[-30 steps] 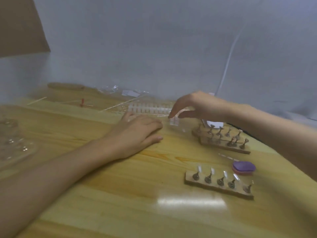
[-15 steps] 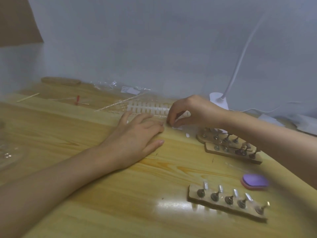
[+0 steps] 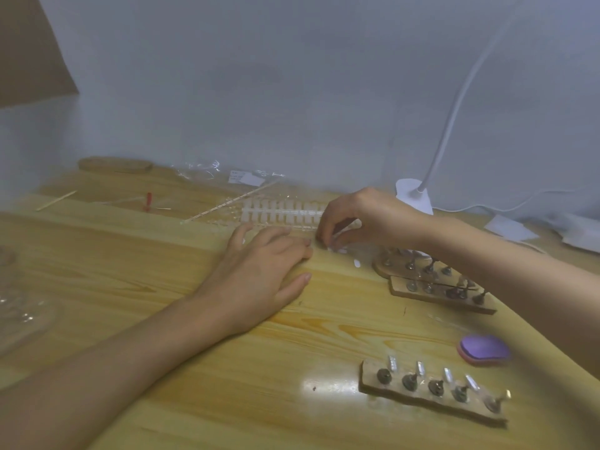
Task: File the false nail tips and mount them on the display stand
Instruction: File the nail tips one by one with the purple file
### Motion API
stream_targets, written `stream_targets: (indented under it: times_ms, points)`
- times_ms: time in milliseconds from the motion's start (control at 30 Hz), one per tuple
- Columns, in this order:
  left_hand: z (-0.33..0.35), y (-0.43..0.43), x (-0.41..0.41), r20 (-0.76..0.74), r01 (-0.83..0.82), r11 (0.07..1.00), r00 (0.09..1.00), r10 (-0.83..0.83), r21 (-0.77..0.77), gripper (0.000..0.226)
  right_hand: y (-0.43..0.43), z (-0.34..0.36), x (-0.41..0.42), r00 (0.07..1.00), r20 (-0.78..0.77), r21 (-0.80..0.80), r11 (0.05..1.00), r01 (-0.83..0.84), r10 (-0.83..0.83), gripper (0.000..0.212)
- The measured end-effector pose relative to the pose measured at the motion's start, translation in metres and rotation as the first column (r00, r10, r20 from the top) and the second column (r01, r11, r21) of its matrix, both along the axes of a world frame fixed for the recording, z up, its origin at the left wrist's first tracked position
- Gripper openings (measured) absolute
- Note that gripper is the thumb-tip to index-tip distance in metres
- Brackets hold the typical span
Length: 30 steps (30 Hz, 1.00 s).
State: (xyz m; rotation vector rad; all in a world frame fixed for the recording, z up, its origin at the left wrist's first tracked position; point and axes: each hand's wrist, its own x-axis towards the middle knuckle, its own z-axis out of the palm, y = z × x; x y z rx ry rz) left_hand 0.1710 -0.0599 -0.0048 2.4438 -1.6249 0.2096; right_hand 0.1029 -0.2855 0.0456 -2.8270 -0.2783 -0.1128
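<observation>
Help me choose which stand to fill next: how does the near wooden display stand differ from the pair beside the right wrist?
The near display stand lies alone in the open. The far stands overlap each other, partly under the right forearm. The near one carries clear nail tips on at least four holders. No tips show on the far pair, though they are blurred. Both are wooden strips with rows of small metal holders.

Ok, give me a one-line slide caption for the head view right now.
Right hand curls over loose nail tips beside the tip strip; left hand rests flat on the table.
</observation>
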Motion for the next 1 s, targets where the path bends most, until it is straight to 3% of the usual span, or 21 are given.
stream_targets:
  times_ms: [267, 333, 433, 533, 633, 700, 833, 900, 1000]
  points:
    - [0.001, 0.001, -0.001, -0.028, 0.027, 0.997, 0.999, -0.03, -0.079, 0.043, 0.001, 0.006, 0.007, 1.0, -0.03, -0.072, 0.997, 0.0, -0.002, 0.013]
    - [0.002, 0.002, -0.001, -0.037, 0.049, 0.993, 0.998, -0.053, -0.105, 0.049, 0.001, 0.011, 0.002, 1.0, 0.014, 0.005, 1.0, 0.005, -0.005, 0.007]
    - [0.002, 0.003, -0.001, 0.01, 0.081, 0.992, 0.997, -0.08, -0.096, 0.058, -0.001, 0.031, -0.031, 0.991, 0.098, 0.27, 0.961, 0.058, -0.087, 0.008]
    - [0.004, 0.004, -0.003, 0.02, 0.102, 0.987, 0.995, -0.1, -0.126, 0.064, -0.001, 0.044, -0.094, 0.979, 0.065, 0.573, 0.81, 0.122, -0.193, 0.01]
    - [0.007, 0.005, -0.007, 0.061, 0.129, 0.971, 0.991, -0.119, -0.2, 0.045, 0.005, 0.037, -0.166, 0.963, -0.084, 0.77, 0.597, 0.226, -0.256, 0.009]
    - [0.01, 0.002, -0.006, 0.04, 0.131, 0.942, 0.991, -0.125, -0.309, 0.024, 0.013, 0.022, -0.205, 0.94, -0.19, 0.81, 0.496, 0.313, -0.283, 0.012]
    - [0.025, -0.007, -0.012, 0.01, 0.063, 0.929, 0.998, -0.064, -0.365, 0.025, 0.03, -0.003, -0.242, 0.879, -0.343, 0.838, 0.314, 0.445, -0.332, 0.013]
    - [0.029, -0.013, -0.025, 0.071, 0.089, 0.942, 0.995, -0.07, -0.325, 0.038, 0.036, -0.009, -0.246, 0.853, -0.408, 0.834, 0.247, 0.493, -0.324, 0.017]
    - [0.029, -0.027, -0.041, 0.215, 0.196, 0.937, 0.967, -0.136, -0.288, 0.016, 0.039, -0.008, -0.245, 0.825, -0.464, 0.819, 0.199, 0.539, -0.323, 0.02]
